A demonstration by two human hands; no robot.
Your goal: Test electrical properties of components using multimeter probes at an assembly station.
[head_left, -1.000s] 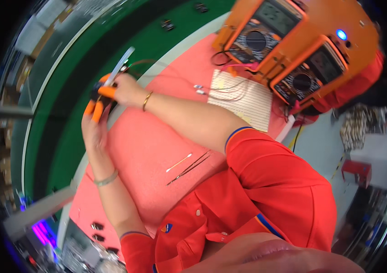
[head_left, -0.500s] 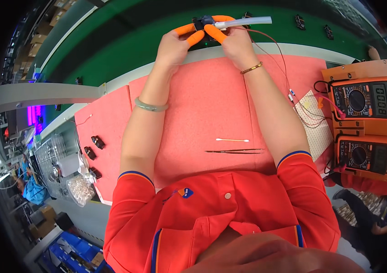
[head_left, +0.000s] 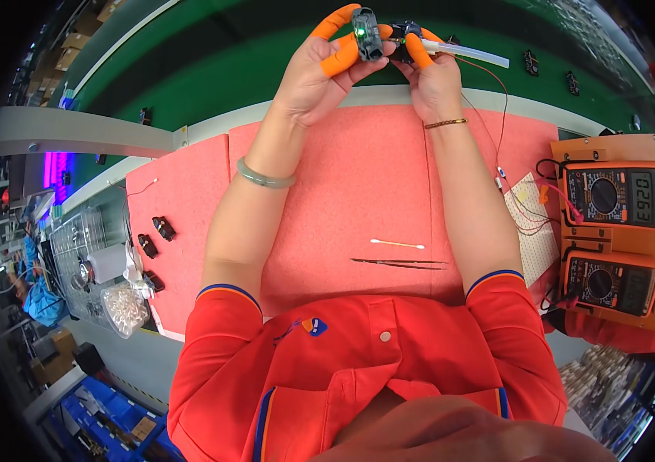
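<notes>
Up over the green surface, my left hand (head_left: pixel 316 81) pinches a small dark electronic module (head_left: pixel 367 35) with a green light glowing on it. Close beside it, my right hand (head_left: pixel 433 81) grips a small black device (head_left: pixel 404 32); a whitish translucent tube (head_left: pixel 470 52) sticks out to the right from that hand, with thin red and dark wires trailing down. Whether the module and the device touch, I cannot tell. Orange finger cots cover several of my fingertips. On the pink mat (head_left: pixel 350 185) below lie a cotton swab (head_left: pixel 397 244) and dark tweezers (head_left: pixel 399 264).
Two orange-cased multimeters (head_left: pixel 612 194) stand in an orange holder at the right, beside a dotted pale sheet (head_left: pixel 537 227). Several small black modules (head_left: pixel 163 228) lie on the mat's left side, others on the green surface (head_left: pixel 219 77). A bag of small pale parts (head_left: pixel 125 309) hangs at far left.
My hands have shifted right and drawn slightly apart. The left one has turned upward, bringing the lit module into view. The tube has moved right and tilts downward, and the upper multimeter's display reads differently.
</notes>
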